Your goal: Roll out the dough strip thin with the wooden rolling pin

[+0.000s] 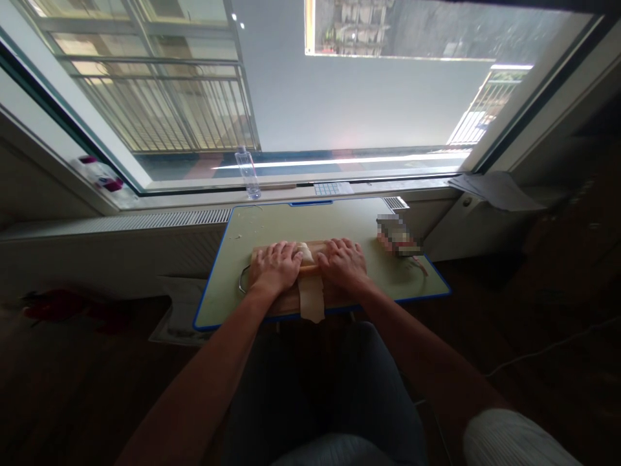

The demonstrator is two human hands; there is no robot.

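Note:
My left hand (276,264) and my right hand (345,260) rest over the two ends of a wooden rolling pin (309,270), fingers bent forward across it. Between them the middle of the pin shows. A pale piece of dough (305,254) lies just beyond the pin. On the near side, a flat strip of dough (312,301) runs from under the pin and hangs past the edge. Below all this is a wooden cutting board (286,302) with a metal handle (243,279) at its left. My palms hide the ends of the pin.
The board lies on a small green table (228,259) with a blue rim. A blurred-out object (395,234) sits at its right. On the windowsill stand a clear bottle (248,173) and another bottle (103,175); papers (497,189) lie right. A radiator (160,220) runs behind.

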